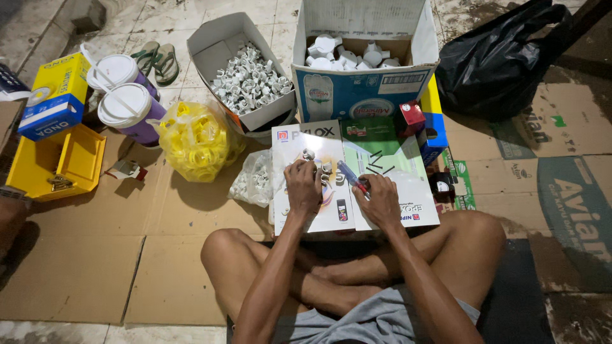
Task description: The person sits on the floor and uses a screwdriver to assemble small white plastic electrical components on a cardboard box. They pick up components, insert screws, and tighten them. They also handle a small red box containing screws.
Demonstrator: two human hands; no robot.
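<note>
I sit cross-legged on cardboard with a flat white box (331, 210) across my lap as a work surface. My left hand (303, 186) is closed on a small white plastic part resting on that box. My right hand (378, 199) grips a screwdriver (351, 175) with a blue and red handle, its tip pointing toward the left hand. A few small white parts (324, 169) lie loose on the box just beyond my fingers.
An open carton of white fittings (248, 79), a bigger carton of white caps (350, 56), a bag of yellow rings (197, 143), a bag of white parts (254, 179), two lidded cups (127, 105), yellow boxes (54, 159), a black bag (494, 60), sandals (156, 60).
</note>
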